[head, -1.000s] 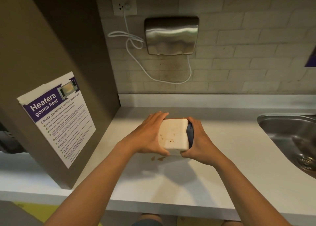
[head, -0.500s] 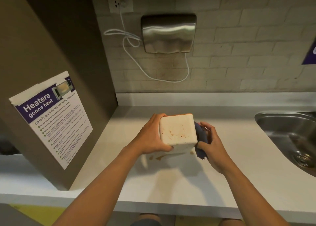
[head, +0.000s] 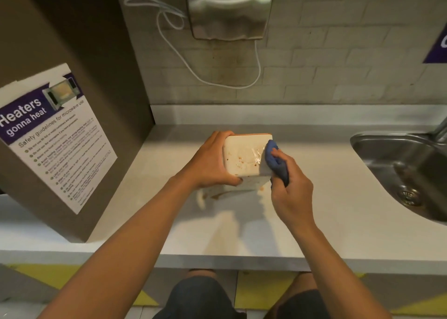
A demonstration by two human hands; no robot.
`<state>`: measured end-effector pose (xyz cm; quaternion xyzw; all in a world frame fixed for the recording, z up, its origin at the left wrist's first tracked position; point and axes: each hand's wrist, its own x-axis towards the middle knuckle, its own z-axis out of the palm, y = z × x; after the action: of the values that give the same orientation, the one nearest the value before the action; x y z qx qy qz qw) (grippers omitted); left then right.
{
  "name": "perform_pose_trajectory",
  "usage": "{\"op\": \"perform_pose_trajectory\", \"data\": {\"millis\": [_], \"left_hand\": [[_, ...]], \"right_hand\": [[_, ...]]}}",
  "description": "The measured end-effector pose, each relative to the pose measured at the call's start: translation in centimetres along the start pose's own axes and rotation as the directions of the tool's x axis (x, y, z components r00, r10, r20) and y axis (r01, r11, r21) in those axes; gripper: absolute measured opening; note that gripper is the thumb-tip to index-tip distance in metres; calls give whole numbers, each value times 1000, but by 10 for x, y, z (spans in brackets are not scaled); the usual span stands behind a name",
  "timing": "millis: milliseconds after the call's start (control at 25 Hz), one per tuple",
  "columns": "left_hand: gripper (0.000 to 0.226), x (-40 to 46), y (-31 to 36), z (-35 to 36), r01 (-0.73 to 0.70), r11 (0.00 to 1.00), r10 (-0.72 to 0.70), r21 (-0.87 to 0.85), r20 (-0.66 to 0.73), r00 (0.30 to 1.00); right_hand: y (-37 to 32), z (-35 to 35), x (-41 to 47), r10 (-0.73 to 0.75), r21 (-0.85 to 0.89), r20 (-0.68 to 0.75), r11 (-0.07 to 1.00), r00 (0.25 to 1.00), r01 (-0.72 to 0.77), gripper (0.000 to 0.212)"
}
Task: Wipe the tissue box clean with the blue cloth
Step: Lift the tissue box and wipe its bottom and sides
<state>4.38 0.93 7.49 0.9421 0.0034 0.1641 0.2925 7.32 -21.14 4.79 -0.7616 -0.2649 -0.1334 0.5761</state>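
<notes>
The tissue box [head: 243, 158] is white with an orange far edge, and brown spots and smears mark the face turned toward me. It is held tilted just above the white counter [head: 326, 197]. My left hand [head: 212, 161] grips its left side. My right hand [head: 291, 185] is closed on the bunched blue cloth [head: 275, 160], which presses on the box's right edge, where a wet streak shows.
Brown smears [head: 217, 194] lie on the counter under the box. A steel sink [head: 406, 171] is set into the counter at the right. A brown cabinet with a microwave safety poster [head: 48, 135] stands at the left. A steel hand dryer [head: 228, 9] hangs on the brick wall.
My right hand has come round from the box's right side onto its near face with the cloth. The view has tipped downward and closer.
</notes>
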Motion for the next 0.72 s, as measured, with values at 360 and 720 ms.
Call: {"op": "perform_pose_trajectory", "data": {"millis": [360, 720], "left_hand": [[106, 3, 1, 2, -14, 1000, 14, -3, 6, 1000], [103, 5, 1, 1, -22, 1000, 22, 1, 15, 1000]], "right_hand": [[-4, 12, 21, -49, -319, 95, 945, 994, 77, 48], [-6, 9, -9, -111, -404, 74, 905, 991, 131, 52]]}}
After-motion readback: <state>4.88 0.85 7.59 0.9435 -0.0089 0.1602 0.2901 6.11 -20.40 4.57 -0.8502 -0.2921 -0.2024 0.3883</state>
